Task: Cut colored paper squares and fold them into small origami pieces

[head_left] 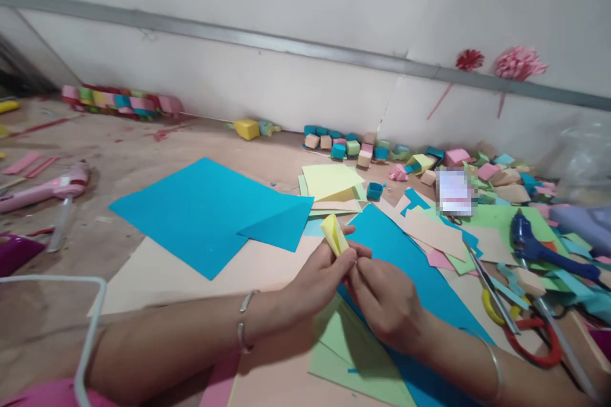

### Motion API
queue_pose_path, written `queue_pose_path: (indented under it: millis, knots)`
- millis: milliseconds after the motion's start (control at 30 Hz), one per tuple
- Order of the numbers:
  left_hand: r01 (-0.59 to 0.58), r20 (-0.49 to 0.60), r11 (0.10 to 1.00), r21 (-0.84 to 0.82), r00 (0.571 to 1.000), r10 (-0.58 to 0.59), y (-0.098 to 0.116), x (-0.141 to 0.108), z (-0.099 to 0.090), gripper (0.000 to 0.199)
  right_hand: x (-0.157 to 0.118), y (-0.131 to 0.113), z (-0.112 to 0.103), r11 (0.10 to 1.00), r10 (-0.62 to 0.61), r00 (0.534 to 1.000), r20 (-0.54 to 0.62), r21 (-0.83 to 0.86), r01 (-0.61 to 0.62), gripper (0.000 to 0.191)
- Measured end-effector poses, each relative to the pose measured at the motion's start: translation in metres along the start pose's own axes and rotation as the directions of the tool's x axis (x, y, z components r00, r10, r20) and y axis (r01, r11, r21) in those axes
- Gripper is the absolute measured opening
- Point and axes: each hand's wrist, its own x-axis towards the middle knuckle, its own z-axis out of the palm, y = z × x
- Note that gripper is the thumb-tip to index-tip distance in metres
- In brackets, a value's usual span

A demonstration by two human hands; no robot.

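A small folded piece of yellow paper (pixel 335 235) stands upright between my two hands, above the sheets on the table. My left hand (pixel 315 276) is closed around it, thumb against its near side. My right hand (pixel 384 299) meets the left at the paper's lower end, fingers curled in a pinch; what lies between those fingertips is hidden. Beneath and beside the hands lie blue paper sheets (pixel 210 210), another blue sheet (pixel 415 286) and pale green sheets (pixel 356 356). A stack of light yellow paper (pixel 331 181) sits just beyond.
Scissors (pixel 499 299) and a blue glue gun (pixel 539 245) lie at right among paper scraps. A pink glue gun (pixel 62 187) rests at left. Small folded paper boxes (pixel 353 147) line the wall, with a colourful row of blocks (pixel 121 102) farther left. A white wire frame (pixel 93 331) stands near left.
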Motion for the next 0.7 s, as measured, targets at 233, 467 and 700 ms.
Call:
queue_pose_path:
  millis: [233, 467, 700]
  knots:
    - [-0.163, 0.011, 0.971, 0.172, 0.986, 0.164, -0.009, 0.015, -0.016, 0.025, 0.014, 0.029, -0.01, 0.985, 0.074, 0.98, -0.185, 0.167, -0.043, 0.025]
    - [-0.174, 0.149, 0.966, 0.193, 0.978, 0.146, -0.011, 0.008, -0.014, 0.011, 0.016, 0.055, -0.025, 0.925, 0.161, 0.973, -0.165, 0.369, -0.091, 0.035]
    - [-0.282, 0.298, 0.927, 0.246, 0.932, 0.204, -0.014, 0.007, -0.021, 0.016, 0.018, 0.047, -0.025, 0.917, 0.088, 0.981, -0.173, 0.399, -0.012, 0.029]
